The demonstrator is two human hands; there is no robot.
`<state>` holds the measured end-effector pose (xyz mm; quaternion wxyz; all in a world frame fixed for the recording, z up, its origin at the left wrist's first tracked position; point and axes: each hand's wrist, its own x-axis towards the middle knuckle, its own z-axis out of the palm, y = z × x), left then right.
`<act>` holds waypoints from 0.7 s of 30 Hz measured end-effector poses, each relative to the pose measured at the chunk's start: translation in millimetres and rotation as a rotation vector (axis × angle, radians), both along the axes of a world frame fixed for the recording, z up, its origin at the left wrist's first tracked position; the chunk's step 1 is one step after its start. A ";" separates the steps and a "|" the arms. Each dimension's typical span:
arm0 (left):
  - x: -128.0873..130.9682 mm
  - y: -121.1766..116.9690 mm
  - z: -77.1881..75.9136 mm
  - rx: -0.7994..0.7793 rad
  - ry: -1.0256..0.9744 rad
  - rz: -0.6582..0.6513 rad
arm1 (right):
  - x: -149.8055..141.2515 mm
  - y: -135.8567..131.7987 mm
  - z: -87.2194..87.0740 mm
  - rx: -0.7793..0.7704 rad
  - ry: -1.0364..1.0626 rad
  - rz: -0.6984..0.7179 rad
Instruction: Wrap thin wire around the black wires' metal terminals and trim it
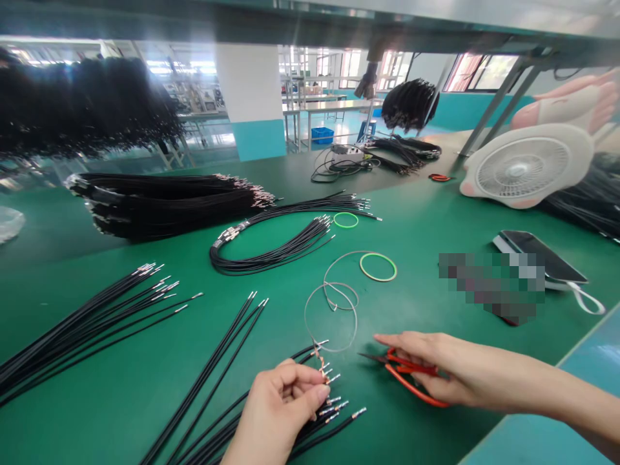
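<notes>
My left hand (290,397) is closed in a pinch at the front centre, on a small copper-coloured piece (320,365) whose exact kind I cannot make out. Under and beside that hand lie black cables (334,427) with metal-tipped ends. A thin, clear-looking coiled line (356,323) loops on the mat just beyond the fingers. Red-handled scissors (409,381) rest in my right hand (436,368), their dark tips pointing left toward the cables. The index finger of that hand is stretched out along the top, and the other fingers curl around the handles.
Green rings (378,279) lie mid-table, near curved cable bundles (232,258). More cables (97,329) spread at left, with a thick bundle (159,200) behind. A white fan (527,165) and a phone-like device (540,255) stand at right. A shelf (310,26) overhangs the table.
</notes>
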<state>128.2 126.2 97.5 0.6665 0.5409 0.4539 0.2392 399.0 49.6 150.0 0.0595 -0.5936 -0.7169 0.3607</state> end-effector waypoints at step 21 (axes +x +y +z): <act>-0.2 0.6 -11.3 0.068 0.087 -0.096 | -43.4 37.1 -4.2 0.256 -0.244 0.294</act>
